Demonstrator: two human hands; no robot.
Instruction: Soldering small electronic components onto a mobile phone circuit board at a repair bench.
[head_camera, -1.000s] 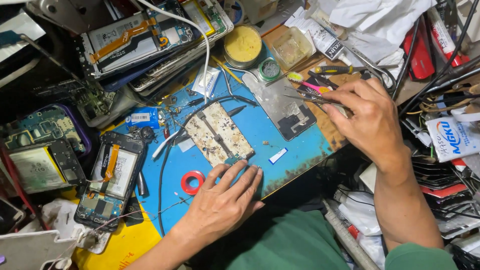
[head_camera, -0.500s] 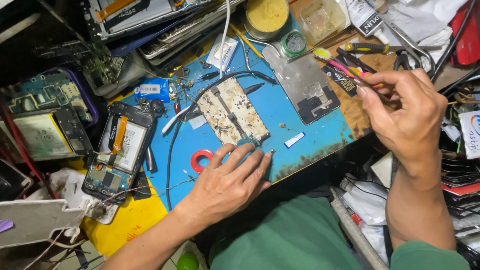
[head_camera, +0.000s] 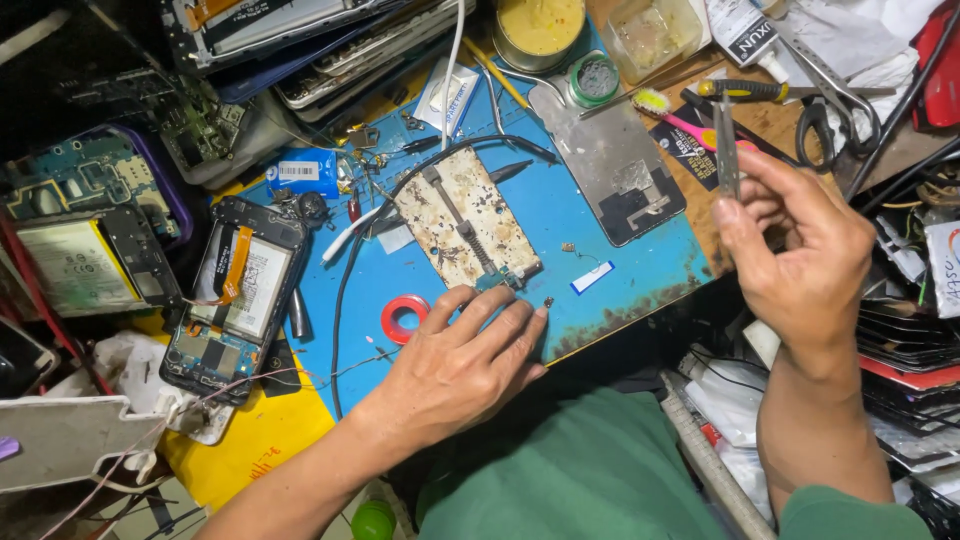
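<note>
The left hand (head_camera: 462, 365) lies open and flat on the blue mat (head_camera: 610, 250) by the board holder (head_camera: 466, 222), the right hand (head_camera: 800, 255) pinches tweezers (head_camera: 727, 150) — their tips seemingly empty.

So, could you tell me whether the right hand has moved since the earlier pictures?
Yes. The right hand, gripping tweezers, has come away from the tool pile toward the blue mat's right edge.

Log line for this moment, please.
left hand: resting on blue mat by board holder | right hand: holding tweezers
</note>
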